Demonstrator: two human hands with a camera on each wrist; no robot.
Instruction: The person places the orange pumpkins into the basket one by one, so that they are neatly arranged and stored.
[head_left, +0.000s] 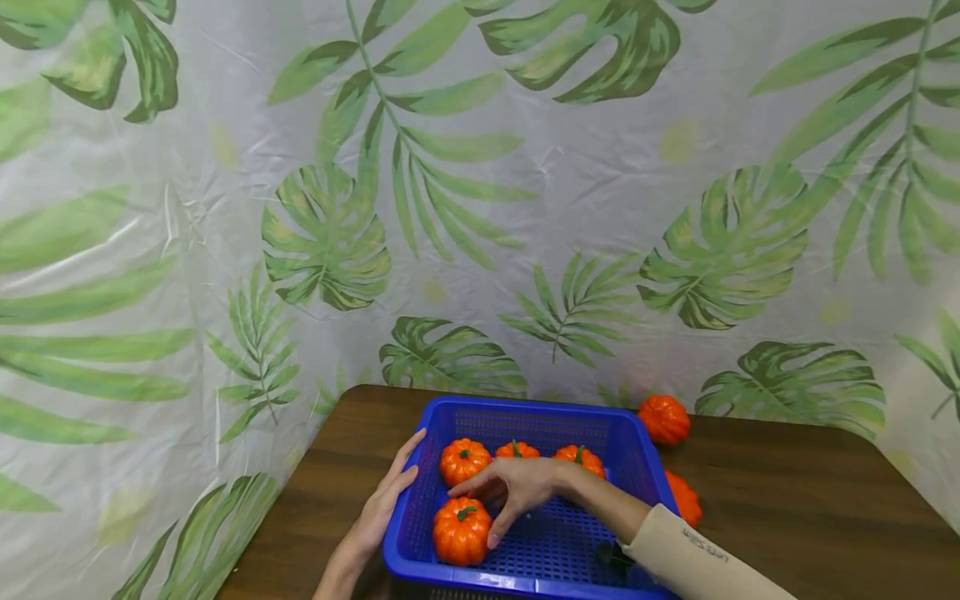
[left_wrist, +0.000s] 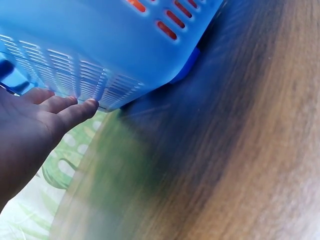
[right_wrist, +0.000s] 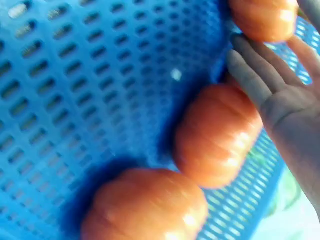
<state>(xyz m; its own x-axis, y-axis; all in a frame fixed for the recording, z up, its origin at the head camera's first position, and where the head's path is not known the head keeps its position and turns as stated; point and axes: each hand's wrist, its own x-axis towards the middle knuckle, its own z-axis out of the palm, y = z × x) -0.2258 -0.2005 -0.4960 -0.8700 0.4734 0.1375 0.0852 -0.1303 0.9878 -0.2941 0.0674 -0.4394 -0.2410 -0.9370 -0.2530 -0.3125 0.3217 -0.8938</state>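
Inside the basket (head_left: 547, 533), our right hand (head_left: 519, 486) touches the near-left pumpkin (head_left: 459, 542); whether it grips, we cannot tell. Our left hand (head_left: 377, 514), straight-fingered, touches the basket's side; light bracing should steady it.

- I see the basket (left_wrist: 100, 25) as smooth moulded plastic with a soft sheen, its walls and floor pierced by slots.
- Near its front left corner, a ribbed pumpkin (head_left: 461, 535) looks like hard, glossy plastic with bright highlights.
- Beyond its right edge, another pumpkin (head_left: 664, 419) has the same shiny finish.
- The table (head_left: 795, 492) looks like grained wood, smooth enough to mirror blue and green.
- My sleeve (head_left: 701, 552) is matt cloth.
- The backdrop (head_left: 585, 179) is creased, shiny sheeting; I can't tell cloth from plastic.
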